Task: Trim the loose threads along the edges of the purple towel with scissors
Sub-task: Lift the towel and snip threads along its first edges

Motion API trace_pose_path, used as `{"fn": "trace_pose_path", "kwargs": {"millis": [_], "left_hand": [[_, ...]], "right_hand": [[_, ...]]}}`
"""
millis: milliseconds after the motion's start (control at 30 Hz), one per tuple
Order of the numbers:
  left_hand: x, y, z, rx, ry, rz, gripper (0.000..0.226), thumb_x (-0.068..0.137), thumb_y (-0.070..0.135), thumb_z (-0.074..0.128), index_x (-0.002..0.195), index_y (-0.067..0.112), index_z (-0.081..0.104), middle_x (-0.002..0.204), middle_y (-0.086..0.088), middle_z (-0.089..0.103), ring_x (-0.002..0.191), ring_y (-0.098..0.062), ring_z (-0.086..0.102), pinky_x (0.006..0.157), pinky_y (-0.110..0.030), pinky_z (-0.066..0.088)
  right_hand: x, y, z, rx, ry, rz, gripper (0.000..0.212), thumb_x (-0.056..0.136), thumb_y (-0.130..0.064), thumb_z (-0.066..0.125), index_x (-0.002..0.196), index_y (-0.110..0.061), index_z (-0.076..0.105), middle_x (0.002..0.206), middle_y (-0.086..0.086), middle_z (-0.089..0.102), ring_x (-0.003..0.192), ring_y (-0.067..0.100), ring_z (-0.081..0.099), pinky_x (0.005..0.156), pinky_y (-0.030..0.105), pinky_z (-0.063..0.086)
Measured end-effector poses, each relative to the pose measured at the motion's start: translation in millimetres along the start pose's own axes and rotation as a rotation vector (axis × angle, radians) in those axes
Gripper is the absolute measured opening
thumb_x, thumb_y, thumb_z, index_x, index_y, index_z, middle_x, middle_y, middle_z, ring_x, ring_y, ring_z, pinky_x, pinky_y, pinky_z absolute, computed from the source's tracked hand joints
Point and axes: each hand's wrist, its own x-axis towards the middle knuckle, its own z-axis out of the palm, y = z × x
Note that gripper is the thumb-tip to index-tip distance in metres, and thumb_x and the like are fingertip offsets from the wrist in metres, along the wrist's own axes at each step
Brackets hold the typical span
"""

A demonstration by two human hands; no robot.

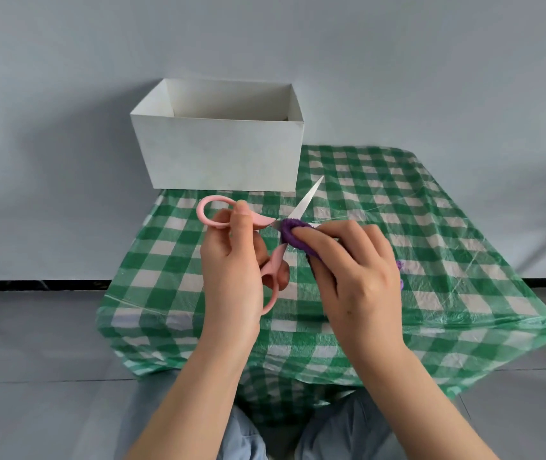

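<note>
Above green-check table (414,227), both hands up at centre. Left hand (231,260) grips pink scissors (273,257), fingers curled through both handle loops, blades spread, upper blade pointing up-right toward white box (218,154). Right hand (354,270) pinches purple towel (295,235), bunched into small wad under fingertips, touching scissors right at pivot, between blades. Towel mostly hidden by fingers; edges not readable. Small purple bits (399,273) on cloth just right of right hand. Box open-topped, at table's far-left corner.
</note>
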Motion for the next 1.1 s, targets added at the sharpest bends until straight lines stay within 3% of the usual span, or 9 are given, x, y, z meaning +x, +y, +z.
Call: {"fn": "trace_pose_path", "kwargs": {"millis": [467, 700, 800, 933, 1100], "left_hand": [[-1, -1, 0, 0.054, 0.037, -0.024, 0.035, 0.101, 0.031, 0.039, 0.076, 0.009, 0.048, 0.046, 0.004, 0.027, 0.034, -0.013, 0.029, 0.036, -0.023, 0.035], [-2, -1, 0, 0.194, 0.035, 0.057, 0.037, 0.100, 0.030, 0.041, 0.077, 0.003, 0.050, 0.041, 0.010, 0.035, 0.034, -0.006, 0.035, 0.036, -0.018, 0.035], [-4, -1, 0, 0.118, 0.014, 0.039, 0.037, 0.101, 0.027, 0.039, 0.069, 0.008, 0.044, 0.042, 0.007, 0.028, 0.032, -0.010, 0.030, 0.036, -0.020, 0.035], [-2, 4, -7, -0.039, 0.010, -0.055, 0.037, 0.100, 0.034, 0.040, 0.073, 0.010, 0.047, 0.048, 0.002, 0.028, 0.033, -0.017, 0.034, 0.036, -0.023, 0.037], [7, 14, -8, -0.067, 0.024, 0.022, 0.035, 0.101, 0.033, 0.039, 0.075, 0.011, 0.048, 0.048, 0.003, 0.025, 0.031, -0.015, 0.033, 0.037, -0.023, 0.036]], "right_hand": [[-4, -4, 6, 0.008, -0.043, -0.043, 0.023, 0.101, -0.014, 0.052, 0.110, -0.010, 0.073, 0.095, 0.004, 0.066, 0.074, 0.024, 0.052, 0.065, 0.039, 0.044], [-5, -4, 5, -0.011, -0.088, -0.066, 0.021, 0.099, -0.010, 0.055, 0.110, -0.012, 0.072, 0.094, 0.002, 0.065, 0.073, 0.023, 0.050, 0.065, 0.039, 0.043], [-4, 0, 2, 0.039, -0.088, -0.067, 0.024, 0.101, -0.015, 0.051, 0.111, -0.012, 0.072, 0.096, 0.003, 0.066, 0.075, 0.025, 0.053, 0.066, 0.040, 0.044], [-15, 13, 0, 0.076, -0.107, -0.013, 0.021, 0.097, -0.011, 0.056, 0.109, -0.009, 0.072, 0.096, 0.005, 0.065, 0.075, 0.027, 0.053, 0.065, 0.042, 0.044], [-17, 9, -6, 0.170, -0.037, 0.031, 0.020, 0.094, -0.007, 0.059, 0.109, -0.008, 0.072, 0.096, 0.005, 0.064, 0.078, 0.022, 0.053, 0.068, 0.035, 0.043]]}}
